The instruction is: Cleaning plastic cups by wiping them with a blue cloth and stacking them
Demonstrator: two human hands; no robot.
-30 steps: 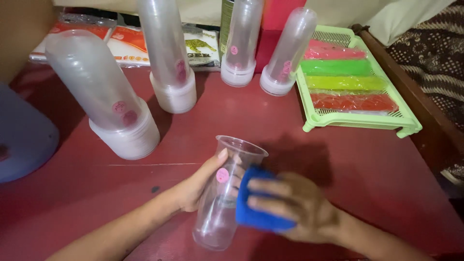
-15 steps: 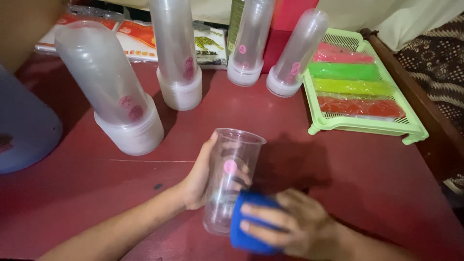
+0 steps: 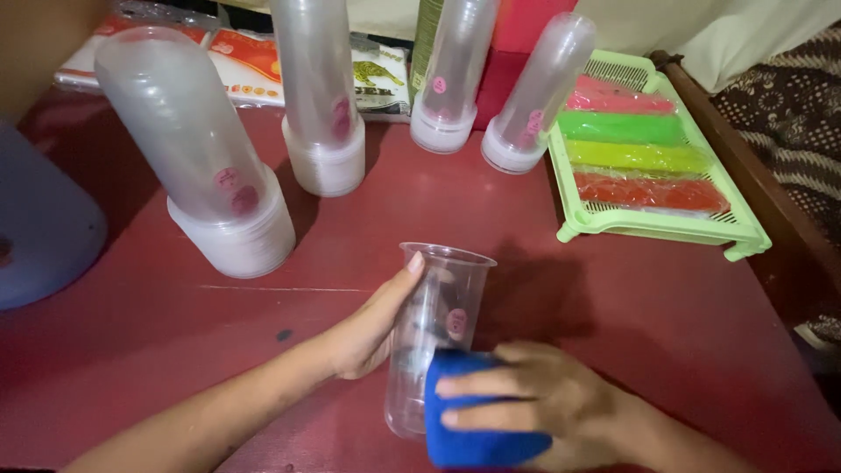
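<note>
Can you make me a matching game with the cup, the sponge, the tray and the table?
Things:
1. clear plastic cup
2. sponge
3. slotted tray
4. table

Descriptions:
A. dark red
B. light green, holding coloured packets
C. blue, under the right hand
D. see-through, gripped by the left hand

Pairs: 1-D, 2-C, 3-B, 4-A
</note>
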